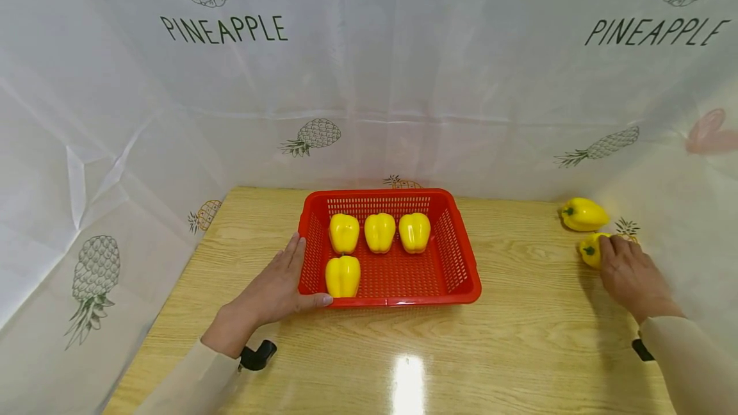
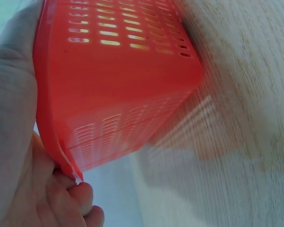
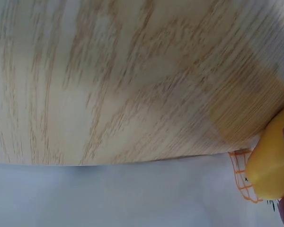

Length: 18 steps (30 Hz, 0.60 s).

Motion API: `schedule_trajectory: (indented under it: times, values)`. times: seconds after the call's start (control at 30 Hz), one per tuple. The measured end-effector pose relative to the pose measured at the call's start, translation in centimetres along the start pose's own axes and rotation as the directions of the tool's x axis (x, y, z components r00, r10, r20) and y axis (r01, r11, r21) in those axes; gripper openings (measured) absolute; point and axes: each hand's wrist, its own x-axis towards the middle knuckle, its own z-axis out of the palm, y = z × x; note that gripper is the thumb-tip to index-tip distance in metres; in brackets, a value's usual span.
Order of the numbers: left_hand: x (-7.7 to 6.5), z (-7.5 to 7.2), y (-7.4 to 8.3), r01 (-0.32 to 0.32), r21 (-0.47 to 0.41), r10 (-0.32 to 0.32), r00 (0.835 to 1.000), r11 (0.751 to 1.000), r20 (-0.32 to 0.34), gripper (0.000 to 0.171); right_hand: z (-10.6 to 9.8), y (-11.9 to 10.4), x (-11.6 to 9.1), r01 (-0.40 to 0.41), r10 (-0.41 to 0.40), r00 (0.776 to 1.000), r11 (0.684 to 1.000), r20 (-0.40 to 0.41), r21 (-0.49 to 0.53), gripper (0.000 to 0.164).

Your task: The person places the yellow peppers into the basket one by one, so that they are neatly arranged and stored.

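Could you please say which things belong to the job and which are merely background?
Apparently the job's:
red basket, left hand on its rim
four yellow peppers inside
nearer outside pepper, gripped by right hand
farther outside pepper

Background:
wooden table
pineapple-printed sheet

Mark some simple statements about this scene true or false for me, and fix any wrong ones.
1. The basket is red. True.
2. The basket holds six peppers. False: it holds four yellow peppers.
3. The left hand touches the basket. True.
4. The right hand is inside the basket. False: it grips a pepper near the table's right edge.
5. Another pepper lies just beyond the gripped one. True.
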Motion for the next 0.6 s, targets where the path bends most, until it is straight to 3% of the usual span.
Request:
schedule_trajectory:
  times: [0.13, 0.33, 0.6]
  values:
    - [-0.04, -0.01, 0.09, 0.004, -0.001, -0.004, 1.0, 1.0, 0.002, 0.138, 0.12, -0.11, -0.01, -0.041, 0.041, 0.999, 0.999, -0.013, -0.004, 0.041]
    - [-0.1, -0.06, 0.11, 0.005, 0.0, -0.005, 1.0, 1.0, 0.004, 0.138, 0.18, -0.19, 0.1, -0.099, 0.099, 0.995, 0.994, 0.006, 0.037, 0.059]
    - [0.01, -0.01, 0.08, 0.007, 0.004, -0.007, 1.0, 1.0, 0.011, 0.139, 0.34, -0.22, 0.01, -0.124, 0.123, 0.992, 0.991, 0.012, 0.058, 0.061]
